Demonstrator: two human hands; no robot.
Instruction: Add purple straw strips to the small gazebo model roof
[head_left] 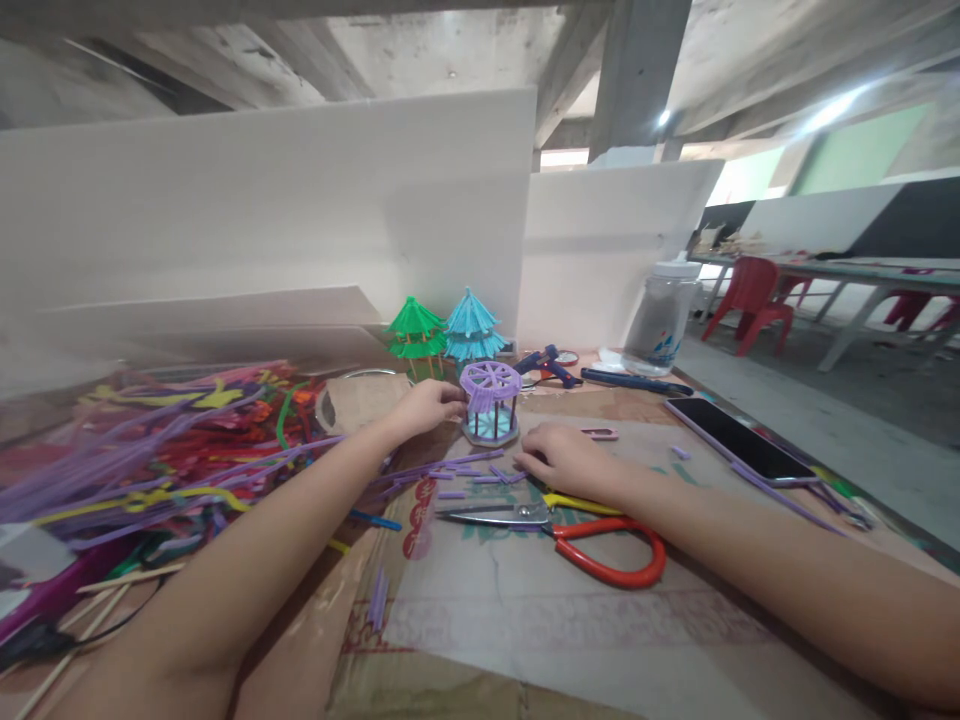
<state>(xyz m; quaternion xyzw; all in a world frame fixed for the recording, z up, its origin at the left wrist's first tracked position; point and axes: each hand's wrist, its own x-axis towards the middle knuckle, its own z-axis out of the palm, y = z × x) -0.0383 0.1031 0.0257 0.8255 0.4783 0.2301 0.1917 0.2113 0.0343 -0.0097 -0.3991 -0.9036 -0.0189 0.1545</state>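
The model stands upright between the two hands, a little beyond the right one. It is a small round pavilion: a fuzzy purple ring with spokes on top, a short purple fringe at one side, thin dark posts, and a flat, many-sided base with a pale blue floor.

The left hand is at the model's left side, fingers bent, the tips right by the purple ring; whether they grip it, only touch it or stop just short, I cannot tell. The right hand lies low to the near right of the base, apart from it, thumb and fingers curled toward each other; I cannot tell whether a scrap is pinched there.

Short, straight purple clippings are scattered in front of the model on a smooth, translucent sheet with red and green print. The scissors, with shiny metal blades and looped handles in red and yellow, lie just below the right hand and wrist.

Behind the model stand a green pavilion and a blue pavilion, both with tiered, ribbed, pointed roofs. A tangled heap of soft, fuzzy stems spreads to the left. The glossy black phone lies flat to the right, near a clear bottle.
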